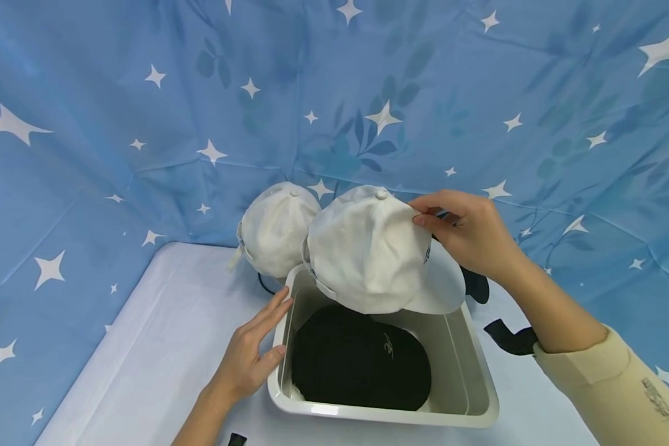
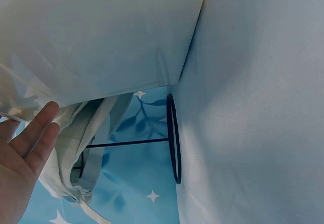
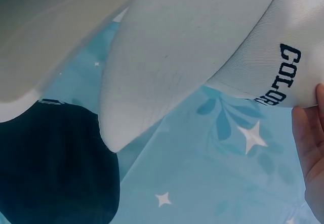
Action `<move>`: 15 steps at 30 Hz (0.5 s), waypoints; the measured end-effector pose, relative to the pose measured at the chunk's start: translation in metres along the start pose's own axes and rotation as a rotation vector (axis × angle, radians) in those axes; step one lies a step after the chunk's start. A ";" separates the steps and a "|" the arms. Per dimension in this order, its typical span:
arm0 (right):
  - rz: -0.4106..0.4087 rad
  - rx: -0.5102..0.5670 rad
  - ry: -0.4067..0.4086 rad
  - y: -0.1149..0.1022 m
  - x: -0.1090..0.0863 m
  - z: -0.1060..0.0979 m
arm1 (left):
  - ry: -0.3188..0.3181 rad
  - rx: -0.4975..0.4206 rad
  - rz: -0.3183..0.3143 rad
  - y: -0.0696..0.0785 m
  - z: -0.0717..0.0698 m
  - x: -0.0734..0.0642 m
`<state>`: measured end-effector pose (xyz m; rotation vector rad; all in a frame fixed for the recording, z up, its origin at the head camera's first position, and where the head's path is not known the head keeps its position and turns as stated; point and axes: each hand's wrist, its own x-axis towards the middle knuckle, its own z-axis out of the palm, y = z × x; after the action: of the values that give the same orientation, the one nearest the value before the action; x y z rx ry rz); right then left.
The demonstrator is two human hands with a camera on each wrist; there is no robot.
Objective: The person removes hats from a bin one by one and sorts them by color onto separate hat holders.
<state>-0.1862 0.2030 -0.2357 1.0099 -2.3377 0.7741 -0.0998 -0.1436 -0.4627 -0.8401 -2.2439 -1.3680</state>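
My right hand point(image 1: 468, 232) pinches the crown of a white baseball cap point(image 1: 368, 248) between thumb and fingers, over the back part of a light plastic bin point(image 1: 479, 371). The cap's brim points right, and dark lettering shows on its front in the right wrist view. Against the bin's left rim lie the straightened fingers of my left hand point(image 1: 251, 353). Inside the bin is a black cap point(image 1: 362, 359) with a small light emblem. Behind the bin's left corner a second white cap point(image 1: 281, 229) sits on a thin black wire stand point(image 2: 126, 143) with a ring base.
The bin stands on a table with a white cloth point(image 1: 145, 347). A blue curtain point(image 1: 334, 93) with white stars hangs close behind. Beyond the bin's right side, a dark fabric piece point(image 3: 61, 163) is partly hidden by the held cap and bin.
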 end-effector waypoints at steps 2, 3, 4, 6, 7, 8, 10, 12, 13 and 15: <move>0.019 0.001 0.005 0.001 0.003 0.000 | 0.000 0.001 0.002 0.000 0.000 0.000; 0.026 -0.002 0.009 0.001 0.004 0.001 | 0.000 0.000 0.003 0.000 0.000 0.000; 0.033 -0.005 0.013 0.002 0.005 0.001 | -0.001 0.000 0.004 0.000 0.000 0.000; 0.041 0.001 0.021 0.003 0.008 0.002 | -0.002 -0.003 0.006 0.001 0.001 0.000; 0.046 -0.003 0.027 0.004 0.009 0.003 | -0.003 -0.003 0.007 0.001 0.001 0.000; 0.050 -0.003 0.034 0.005 0.010 0.004 | -0.004 -0.003 0.007 0.001 0.001 0.000; 0.059 0.004 0.047 0.006 0.013 0.006 | -0.006 -0.002 0.007 0.001 0.001 0.000; 0.075 0.013 0.064 0.007 0.016 0.009 | -0.006 0.002 0.006 0.001 0.001 0.000; 0.077 0.016 0.073 0.007 0.017 0.011 | -0.006 0.005 0.006 0.001 0.000 -0.001; 0.081 0.026 0.093 0.007 0.021 0.015 | -0.005 0.008 0.007 0.001 -0.001 -0.001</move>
<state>-0.2076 0.1873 -0.2357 0.8758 -2.3057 0.8660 -0.0983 -0.1438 -0.4621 -0.8487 -2.2465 -1.3545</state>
